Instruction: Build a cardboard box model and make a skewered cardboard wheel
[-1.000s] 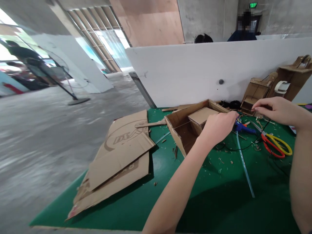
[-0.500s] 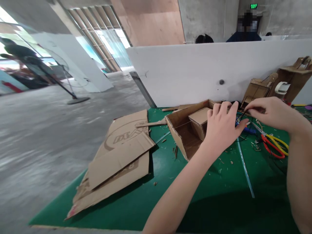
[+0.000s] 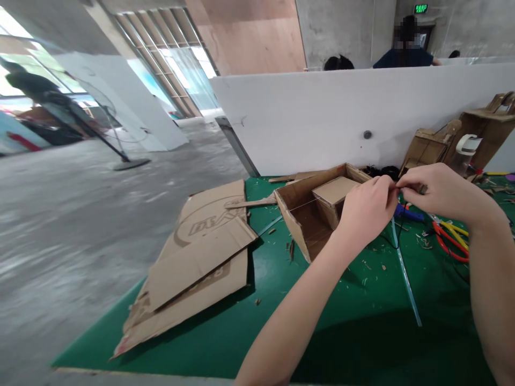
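Note:
My left hand (image 3: 370, 203) is closed in a pinch over the right end of an open cardboard box (image 3: 295, 230), which holds a smaller closed cardboard block (image 3: 333, 191). Its fingertips meet those of my right hand (image 3: 438, 187), also pinched. What lies between the fingertips is too small to tell. A thin black cord (image 3: 398, 241) hangs below the hands. Just under them lies a blue-handled tool (image 3: 410, 213). Scissors or pliers with red and yellow handles (image 3: 453, 241) rest below my right hand, partly hidden by the forearm.
Flat cardboard sheets (image 3: 201, 262) lie at the left of the green table (image 3: 281, 332). A clear blue strip (image 3: 408, 284) lies in front of the hands. Cardboard structures (image 3: 428, 145) and a white-topped bottle (image 3: 466, 150) stand by the white partition (image 3: 301, 123). People are beyond.
My left hand's spread fingers have closed into a pinch. My right hand has moved slightly left, and the fingertips of both hands now meet.

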### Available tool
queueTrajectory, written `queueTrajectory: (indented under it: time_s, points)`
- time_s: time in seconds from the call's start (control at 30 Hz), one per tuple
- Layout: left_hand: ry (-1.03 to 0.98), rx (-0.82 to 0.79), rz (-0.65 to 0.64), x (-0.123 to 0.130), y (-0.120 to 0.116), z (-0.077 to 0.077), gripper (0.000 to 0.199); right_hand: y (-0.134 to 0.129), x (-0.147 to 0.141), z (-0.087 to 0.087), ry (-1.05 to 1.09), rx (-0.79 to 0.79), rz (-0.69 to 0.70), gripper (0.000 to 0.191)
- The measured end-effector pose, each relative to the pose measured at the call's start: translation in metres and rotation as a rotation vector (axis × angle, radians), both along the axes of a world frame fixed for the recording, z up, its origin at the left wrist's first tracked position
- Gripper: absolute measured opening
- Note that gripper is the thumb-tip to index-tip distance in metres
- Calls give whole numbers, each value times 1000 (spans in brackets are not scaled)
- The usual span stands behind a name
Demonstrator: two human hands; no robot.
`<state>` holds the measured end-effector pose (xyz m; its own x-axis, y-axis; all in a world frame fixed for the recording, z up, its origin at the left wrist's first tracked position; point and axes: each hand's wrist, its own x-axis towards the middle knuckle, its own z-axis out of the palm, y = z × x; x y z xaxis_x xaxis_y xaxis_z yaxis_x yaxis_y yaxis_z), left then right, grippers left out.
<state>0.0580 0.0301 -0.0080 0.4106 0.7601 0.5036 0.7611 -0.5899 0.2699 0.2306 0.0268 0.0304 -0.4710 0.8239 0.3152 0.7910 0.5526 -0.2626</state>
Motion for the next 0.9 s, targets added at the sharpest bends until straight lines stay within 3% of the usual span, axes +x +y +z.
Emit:
queueTrajectory:
  time_s: [0.2, 0.43, 0.6, 0.77, 0.9]
  points:
    - [108, -27, 43, -3, 0, 2, 13, 4, 2, -1, -35, -19, -38, 19]
    - [174, 54, 128, -7, -2, 6, 15, 12, 16, -4, -15, -70, -96, 18]
    - [137, 77, 227, -15, -2, 10, 15, 17, 40, -6, 11, -21, -204, 18]
    - [140, 115, 309, -23, -3, 13, 14, 24, 69, -12, 0, -29, -398, 20]
    - [190, 148, 292, -21, -8, 13, 19, 24, 68, -11, 14, -27, -449, 20]
